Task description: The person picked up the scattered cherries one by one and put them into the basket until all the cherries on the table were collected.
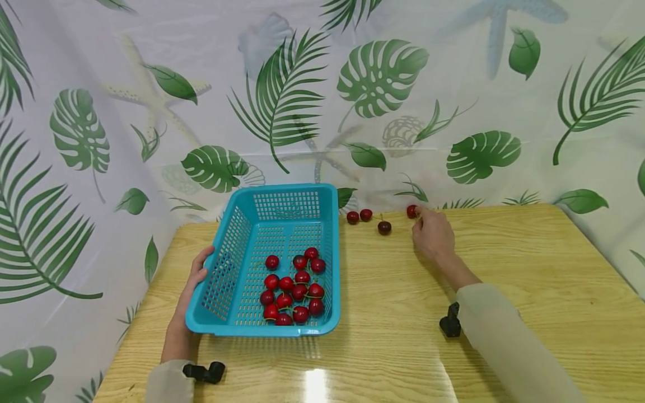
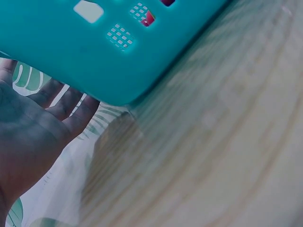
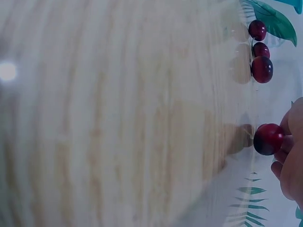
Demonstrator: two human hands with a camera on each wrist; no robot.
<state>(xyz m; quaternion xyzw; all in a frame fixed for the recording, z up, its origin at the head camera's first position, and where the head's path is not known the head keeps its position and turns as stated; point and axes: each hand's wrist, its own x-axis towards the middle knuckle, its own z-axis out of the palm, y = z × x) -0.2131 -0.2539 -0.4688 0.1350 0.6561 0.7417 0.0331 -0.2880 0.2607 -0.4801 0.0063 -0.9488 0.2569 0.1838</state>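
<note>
My left hand (image 1: 194,285) is at the left side of a blue plastic basket (image 1: 216,330), fingers against its outer wall near the rim. In the left wrist view, the fingers (image 2: 65,103) reach out fairly straight to the basket's corner. Several red cherries (image 1: 300,314), some with stems, lie inside, mostly toward the near right. Out by the back edge of the table, my right hand (image 1: 434,234) pinches a cherry (image 3: 268,139) between thumb and fingers; part of that hand is cut off in the right wrist view.
Three more cherries lie on the wooden table (image 1: 393,313) between basket and right hand: a dark one (image 1: 384,228) with a stem, and two redder ones, one beside the basket (image 1: 353,217) and its neighbour (image 1: 366,215). A leaf-printed curtain (image 1: 312,101) hangs behind and at left.
</note>
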